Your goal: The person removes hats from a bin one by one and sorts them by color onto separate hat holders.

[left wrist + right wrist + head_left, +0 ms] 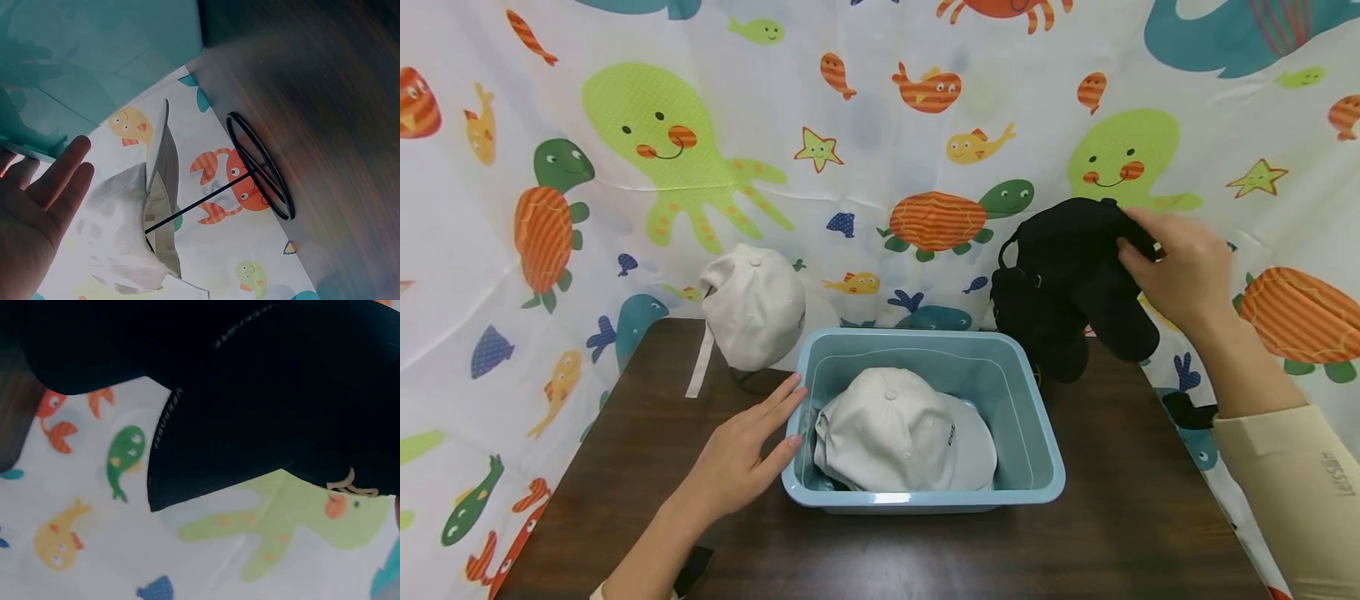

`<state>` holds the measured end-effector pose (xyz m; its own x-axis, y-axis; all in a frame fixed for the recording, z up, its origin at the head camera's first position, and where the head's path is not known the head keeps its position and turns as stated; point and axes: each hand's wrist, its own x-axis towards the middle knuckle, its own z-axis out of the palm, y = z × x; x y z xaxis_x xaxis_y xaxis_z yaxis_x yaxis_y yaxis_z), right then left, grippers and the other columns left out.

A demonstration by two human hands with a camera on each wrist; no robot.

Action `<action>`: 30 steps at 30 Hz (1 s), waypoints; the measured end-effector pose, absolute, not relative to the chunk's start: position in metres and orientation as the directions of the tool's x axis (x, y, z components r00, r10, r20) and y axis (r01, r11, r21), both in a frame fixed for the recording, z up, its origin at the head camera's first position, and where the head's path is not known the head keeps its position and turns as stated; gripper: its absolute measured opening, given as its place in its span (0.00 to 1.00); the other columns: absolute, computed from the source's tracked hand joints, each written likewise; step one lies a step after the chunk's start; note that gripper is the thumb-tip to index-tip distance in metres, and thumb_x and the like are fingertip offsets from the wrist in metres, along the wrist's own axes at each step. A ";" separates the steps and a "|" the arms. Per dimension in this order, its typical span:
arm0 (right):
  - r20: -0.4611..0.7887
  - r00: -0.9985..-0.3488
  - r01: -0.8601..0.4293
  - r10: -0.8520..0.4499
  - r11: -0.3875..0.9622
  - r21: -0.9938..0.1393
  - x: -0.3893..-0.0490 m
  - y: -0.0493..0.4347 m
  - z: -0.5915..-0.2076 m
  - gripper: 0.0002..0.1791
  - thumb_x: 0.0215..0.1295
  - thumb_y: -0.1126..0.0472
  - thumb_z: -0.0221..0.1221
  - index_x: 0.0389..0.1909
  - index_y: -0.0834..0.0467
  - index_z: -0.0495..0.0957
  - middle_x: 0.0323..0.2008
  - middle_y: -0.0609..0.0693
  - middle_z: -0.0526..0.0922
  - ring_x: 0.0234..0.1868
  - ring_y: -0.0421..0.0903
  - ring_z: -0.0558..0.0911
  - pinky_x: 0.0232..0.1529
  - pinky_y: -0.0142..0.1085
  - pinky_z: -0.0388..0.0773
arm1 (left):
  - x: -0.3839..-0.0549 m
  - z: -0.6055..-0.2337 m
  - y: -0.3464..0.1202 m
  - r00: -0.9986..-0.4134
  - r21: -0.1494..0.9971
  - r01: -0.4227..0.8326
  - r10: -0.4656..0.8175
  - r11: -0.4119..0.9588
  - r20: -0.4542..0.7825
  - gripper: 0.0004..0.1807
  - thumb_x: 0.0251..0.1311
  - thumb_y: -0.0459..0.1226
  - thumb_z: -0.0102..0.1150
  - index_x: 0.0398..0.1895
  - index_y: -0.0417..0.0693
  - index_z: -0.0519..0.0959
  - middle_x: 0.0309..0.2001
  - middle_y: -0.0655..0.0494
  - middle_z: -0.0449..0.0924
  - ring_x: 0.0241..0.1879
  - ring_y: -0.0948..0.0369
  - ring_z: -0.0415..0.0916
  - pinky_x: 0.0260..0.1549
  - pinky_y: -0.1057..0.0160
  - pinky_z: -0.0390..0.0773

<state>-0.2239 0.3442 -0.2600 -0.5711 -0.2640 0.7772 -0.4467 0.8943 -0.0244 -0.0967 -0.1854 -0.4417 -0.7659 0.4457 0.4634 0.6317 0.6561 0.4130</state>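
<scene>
My right hand (1183,262) pinches a black cap (1071,242) at its upper right, near the back curtain. Its brim hangs down to the right. A second black cap (1018,312) shows just below and behind it. In the right wrist view the held cap (225,444) fills the upper part, with two dark brims overlapping. My left hand (730,467) lies with straight fingers at the left rim of a blue plastic basin (925,498). Inside the basin a white cap (887,433) rests crown up, brim to the right.
Left of the basin, another white cap (752,308) hangs on a black wire stand (289,206), its strap dangling. The dark wooden table (1112,533) reaches back to a curtain (865,117) printed with sea animals.
</scene>
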 end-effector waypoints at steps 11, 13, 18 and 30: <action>0.768 -0.586 -0.446 -0.259 0.894 -0.039 -0.233 0.345 -0.288 0.24 0.65 0.70 0.68 0.62 0.63 0.82 0.45 0.67 0.88 0.36 0.65 0.84 0.34 0.53 0.74 | -0.097 -0.443 -0.185 -0.769 0.419 0.630 0.448 0.654 0.455 0.33 0.70 0.39 0.62 0.77 0.44 0.69 0.80 0.54 0.62 0.71 0.50 0.72 0.59 0.42 0.78; 0.775 -0.575 -0.455 -0.264 0.890 -0.034 -0.235 0.345 -0.291 0.24 0.65 0.70 0.69 0.62 0.63 0.83 0.43 0.68 0.88 0.34 0.64 0.83 0.33 0.52 0.72 | -0.096 -0.443 -0.185 -0.774 0.423 0.624 0.447 0.656 0.449 0.33 0.70 0.39 0.63 0.78 0.45 0.69 0.80 0.54 0.61 0.71 0.51 0.72 0.59 0.42 0.78; 0.792 -0.554 -0.470 -0.258 0.881 -0.042 -0.238 0.346 -0.300 0.24 0.62 0.69 0.71 0.61 0.63 0.83 0.37 0.68 0.86 0.33 0.64 0.81 0.31 0.52 0.71 | -0.097 -0.442 -0.185 -0.776 0.426 0.623 0.446 0.656 0.447 0.34 0.70 0.39 0.63 0.78 0.45 0.69 0.80 0.54 0.61 0.71 0.51 0.72 0.60 0.42 0.78; 0.757 -0.572 -0.512 -0.316 0.858 -0.029 -0.241 0.349 -0.327 0.28 0.58 0.70 0.74 0.61 0.65 0.82 0.38 0.68 0.87 0.33 0.64 0.83 0.32 0.55 0.76 | -0.097 -0.443 -0.185 -0.770 0.418 0.628 0.443 0.657 0.460 0.33 0.71 0.40 0.62 0.77 0.45 0.70 0.79 0.53 0.63 0.70 0.50 0.73 0.58 0.41 0.79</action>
